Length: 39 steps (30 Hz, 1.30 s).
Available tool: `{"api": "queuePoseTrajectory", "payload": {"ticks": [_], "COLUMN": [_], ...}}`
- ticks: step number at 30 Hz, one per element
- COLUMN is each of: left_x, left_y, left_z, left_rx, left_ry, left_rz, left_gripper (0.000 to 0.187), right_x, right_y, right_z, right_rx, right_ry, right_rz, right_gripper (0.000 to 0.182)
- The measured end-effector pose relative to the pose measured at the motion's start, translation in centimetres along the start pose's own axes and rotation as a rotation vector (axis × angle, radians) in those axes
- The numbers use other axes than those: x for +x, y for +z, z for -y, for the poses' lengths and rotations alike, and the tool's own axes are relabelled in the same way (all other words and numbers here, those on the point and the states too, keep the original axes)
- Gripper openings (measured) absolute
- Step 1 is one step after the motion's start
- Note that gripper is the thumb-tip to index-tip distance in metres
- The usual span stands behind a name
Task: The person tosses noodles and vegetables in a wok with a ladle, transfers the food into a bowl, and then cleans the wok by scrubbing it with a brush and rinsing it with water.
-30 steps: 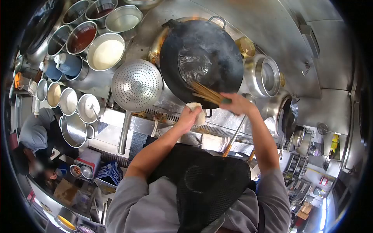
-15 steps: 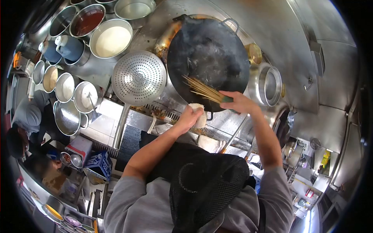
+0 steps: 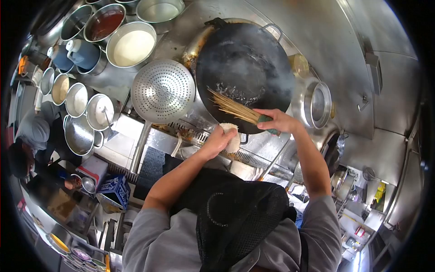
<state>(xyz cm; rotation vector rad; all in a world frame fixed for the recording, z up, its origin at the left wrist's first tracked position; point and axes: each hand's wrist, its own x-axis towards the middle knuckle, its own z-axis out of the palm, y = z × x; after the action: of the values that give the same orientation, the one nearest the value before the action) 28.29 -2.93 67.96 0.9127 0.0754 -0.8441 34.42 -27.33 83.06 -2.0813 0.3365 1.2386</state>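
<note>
A large black wok point(image 3: 240, 59) sits on the burner, steaming, with a little bubbling water toward its near side. My right hand point(image 3: 277, 121) is closed round the green-wrapped end of a bamboo wok brush point(image 3: 233, 106), whose bristles reach over the near part of the wok. At the wok's near rim, by its small loop handle point(image 3: 244, 138), my left hand point(image 3: 220, 141) grips a folded whitish cloth point(image 3: 233, 137). Left of the wok lies a big perforated strainer point(image 3: 163, 90), its long handle pointing toward me.
Metal pots of white liquid point(image 3: 132, 47) and red sauce point(image 3: 105, 25) stand at the upper left. Several seasoning bowls point(image 3: 77, 99) line the left. Stacked steel pots point(image 3: 318, 105) are right of the wok. Another person point(image 3: 36, 129) is at the far left.
The brush bristles have shifted slightly left in the wok, and the bubbling water has gathered nearer to them. The flame visible at the wok's upper left earlier no longer shows.
</note>
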Motion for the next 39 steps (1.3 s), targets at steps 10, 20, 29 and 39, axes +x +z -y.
{"api": "queuePoseTrajectory", "payload": {"ticks": [10,20,29,39], "left_x": [-0.5,0.2,1.1,2.2], "left_y": [-0.1,-0.3,-1.5,-1.8], "left_z": [-0.6,2.7,3.6,4.0], "left_rx": [-0.018,0.296,0.33,0.28], "left_ry": [0.004,0.074,0.117,0.232], "left_rz": [0.017,-0.169,-0.18,-0.245], "left_gripper": [0.026,0.025,0.032,0.031], "right_x": [-4.1,10.2,12.4,8.6], "right_y": [-4.1,6.0,2.2,5.4], "right_z": [-4.7,11.4,14.3,15.3], "right_rx": [-0.351,1.047,1.422,1.187], "right_ry": [-0.043,-0.376,-0.256,-0.191], "right_rz": [-0.02,-0.382,-0.409,-0.329], "right_gripper": [0.077,0.062,0.031,0.032]}}
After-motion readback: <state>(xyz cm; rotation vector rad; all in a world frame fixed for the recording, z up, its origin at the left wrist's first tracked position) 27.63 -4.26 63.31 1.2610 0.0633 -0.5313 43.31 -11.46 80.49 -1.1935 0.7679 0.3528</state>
